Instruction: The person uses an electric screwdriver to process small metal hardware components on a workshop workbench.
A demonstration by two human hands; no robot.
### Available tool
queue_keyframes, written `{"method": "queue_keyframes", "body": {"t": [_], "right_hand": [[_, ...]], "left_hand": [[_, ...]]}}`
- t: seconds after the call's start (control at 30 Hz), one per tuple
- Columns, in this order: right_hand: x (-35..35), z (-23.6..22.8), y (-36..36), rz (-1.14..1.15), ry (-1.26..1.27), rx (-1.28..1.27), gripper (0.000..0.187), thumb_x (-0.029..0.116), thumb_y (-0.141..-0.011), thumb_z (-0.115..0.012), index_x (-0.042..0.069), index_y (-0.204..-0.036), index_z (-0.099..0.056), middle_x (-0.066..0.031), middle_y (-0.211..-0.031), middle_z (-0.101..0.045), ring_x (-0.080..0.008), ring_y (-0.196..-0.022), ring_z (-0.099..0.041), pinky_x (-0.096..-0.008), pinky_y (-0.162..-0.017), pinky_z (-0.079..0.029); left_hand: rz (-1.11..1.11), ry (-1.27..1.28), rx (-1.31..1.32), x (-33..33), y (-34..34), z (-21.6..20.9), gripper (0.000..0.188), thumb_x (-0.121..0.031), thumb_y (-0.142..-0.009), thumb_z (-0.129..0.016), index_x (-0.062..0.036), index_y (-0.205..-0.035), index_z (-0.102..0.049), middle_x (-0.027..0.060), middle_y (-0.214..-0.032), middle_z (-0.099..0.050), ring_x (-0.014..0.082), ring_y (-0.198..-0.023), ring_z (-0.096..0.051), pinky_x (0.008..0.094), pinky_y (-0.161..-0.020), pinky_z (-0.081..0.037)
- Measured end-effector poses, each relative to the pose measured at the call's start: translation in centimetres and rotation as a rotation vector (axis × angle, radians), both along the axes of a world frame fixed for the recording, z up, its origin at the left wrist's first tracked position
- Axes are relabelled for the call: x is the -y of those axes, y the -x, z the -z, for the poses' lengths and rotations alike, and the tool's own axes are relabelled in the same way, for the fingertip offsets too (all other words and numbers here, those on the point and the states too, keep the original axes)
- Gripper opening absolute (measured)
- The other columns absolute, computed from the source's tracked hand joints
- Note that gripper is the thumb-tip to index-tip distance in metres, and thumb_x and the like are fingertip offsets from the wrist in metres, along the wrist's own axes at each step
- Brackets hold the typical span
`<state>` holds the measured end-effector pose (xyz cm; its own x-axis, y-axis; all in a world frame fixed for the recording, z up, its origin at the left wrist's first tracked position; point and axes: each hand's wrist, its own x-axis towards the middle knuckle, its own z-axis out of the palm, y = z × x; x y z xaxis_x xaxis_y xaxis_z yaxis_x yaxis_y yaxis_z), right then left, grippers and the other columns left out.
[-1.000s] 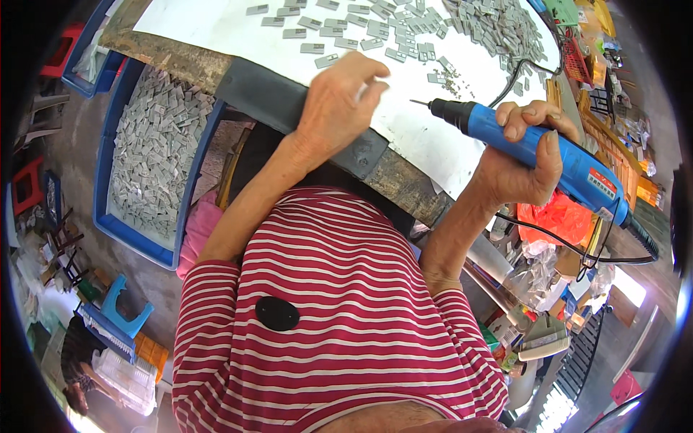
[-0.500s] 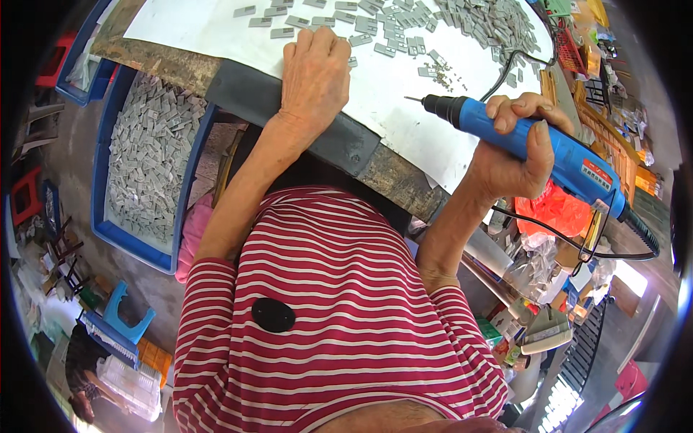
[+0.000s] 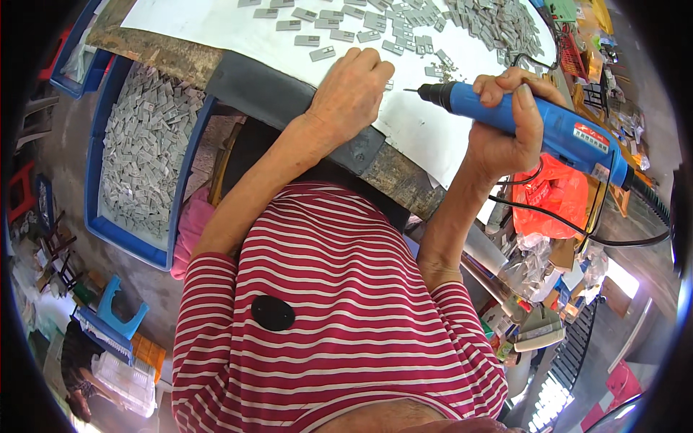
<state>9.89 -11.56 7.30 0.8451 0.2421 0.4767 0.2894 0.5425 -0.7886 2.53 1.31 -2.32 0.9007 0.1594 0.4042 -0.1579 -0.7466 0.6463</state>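
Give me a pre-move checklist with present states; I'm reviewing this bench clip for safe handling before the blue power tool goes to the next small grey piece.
1. Tool grip: right hand wrapped around the blue power tool: ok.
2. Bit clear of fingers: the tip points toward the left hand, a gap between them: ok.
3. Piece held: left hand rests palm down on the white sheet; whether a piece lies under its fingers: cannot tell.
4. Supply: grey pieces scattered on the sheet ahead: ok.
5. Cable: black cable hangs off the bench edge over clutter: not ok.
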Motion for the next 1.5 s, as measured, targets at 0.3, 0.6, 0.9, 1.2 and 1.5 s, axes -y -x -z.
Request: {"method": "queue_keyframes", "body": {"t": [0.3, 0.6, 0.9, 1.2, 1.5], "right_hand": [[-2.1, -0.1, 0.1, 0.012, 0.091, 0.0, 0.023, -0.002, -0.07, -0.057, -0.003, -0.091, -0.047, -0.0162, -0.069, -0.056, -0.0188, -0.052, -0.053, -0.0344, -0.056, -0.047], [-3.1, -0.4, -0.1, -0.036, 0.175, -0.009, 0.02, -0.004, -0.069, -0.058, -0.005, -0.087, -0.048, -0.0143, -0.064, -0.055, -0.018, -0.05, -0.054, -0.0311, -0.053, -0.047], [-3.6, -0.1, 0.2, -0.001, 0.272, 0.08, 0.015, 0.0, -0.073, -0.054, -0.005, -0.087, -0.05, -0.0193, -0.072, -0.055, -0.0183, -0.048, -0.048, -0.0362, -0.053, -0.043], [-3.8, 0.3, 0.3, -0.003, 0.253, 0.068, 0.017, -0.002, -0.072, -0.055, -0.005, -0.088, -0.048, -0.0198, -0.072, -0.055, -0.0181, -0.049, -0.049, -0.0363, -0.054, -0.046], [-3.8, 0.4, 0.2, -0.008, 0.295, 0.113, 0.018, -0.003, -0.071, -0.055, -0.005, -0.087, -0.048, -0.0202, -0.071, -0.055, -0.0186, -0.048, -0.05, -0.0358, -0.054, -0.047]], "left_hand": [[-0.002, 0.106, -0.01, -0.1, -0.1, -0.2, 0.01, -0.001, -0.07, -0.057, 0.0007, -0.079, -0.056, 0.0122, -0.076, -0.052, 0.0284, -0.078, -0.051, 0.0366, -0.07, -0.042], [-0.02, 0.112, 0.023, -0.1, -0.4, -0.2, 0.006, -0.001, -0.068, -0.056, -0.0006, -0.074, -0.056, 0.0126, -0.072, -0.052, 0.0283, -0.074, -0.052, 0.0363, -0.068, -0.043], [-0.024, 0.123, -0.009, -0.1, -0.4, 0.1, 0.01, -0.002, -0.067, -0.06, -0.0007, -0.075, -0.054, 0.0108, -0.072, -0.051, 0.0278, -0.075, -0.051, 0.0361, -0.067, -0.042], [-0.031, 0.12, -0.02, -0.1, -0.3, 0.0, 0.011, -0.002, -0.068, -0.062, -0.001, -0.076, -0.055, 0.0103, -0.073, -0.051, 0.0272, -0.075, -0.051, 0.0358, -0.067, -0.043], [-0.033, 0.13, -0.001, -0.1, -0.4, 0.1, 0.011, -0.001, -0.068, -0.062, -0.0009, -0.076, -0.055, 0.0105, -0.073, -0.052, 0.0276, -0.075, -0.052, 0.0361, -0.067, -0.043]]}}
